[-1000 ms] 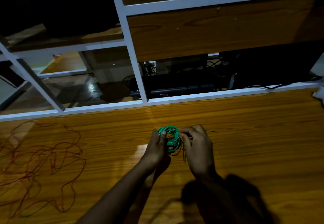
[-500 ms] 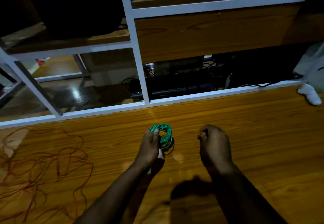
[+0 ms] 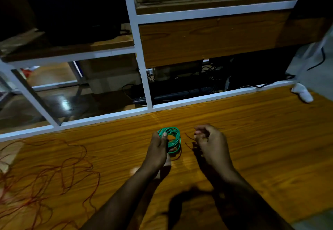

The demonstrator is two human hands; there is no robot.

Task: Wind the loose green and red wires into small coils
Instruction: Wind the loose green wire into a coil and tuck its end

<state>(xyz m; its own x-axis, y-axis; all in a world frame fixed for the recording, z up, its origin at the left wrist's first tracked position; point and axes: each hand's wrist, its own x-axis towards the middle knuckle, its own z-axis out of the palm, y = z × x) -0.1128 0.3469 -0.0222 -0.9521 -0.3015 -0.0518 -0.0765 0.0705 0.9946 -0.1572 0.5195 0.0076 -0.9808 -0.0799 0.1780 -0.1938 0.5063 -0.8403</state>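
A small green wire coil (image 3: 173,137) stands just above the wooden table (image 3: 252,139) near its middle. My left hand (image 3: 158,148) grips the coil's left side, thumb over the strands. A thin dark wire end (image 3: 189,139) trails from the coil toward my right hand (image 3: 210,143), whose fingers are curled and pinch that thin wire a short way to the coil's right. The loose red wire (image 3: 45,175) lies in a wide tangle on the table at the left.
A white metal frame (image 3: 144,67) runs along the table's far edge, with wooden shelves, dark boxes and cables behind it. A small white object (image 3: 302,92) sits at the table's far right corner.
My right hand has pulled away from the green coil to the right, drawing the thin wire end out. The left hand keeps its hold on the coil.
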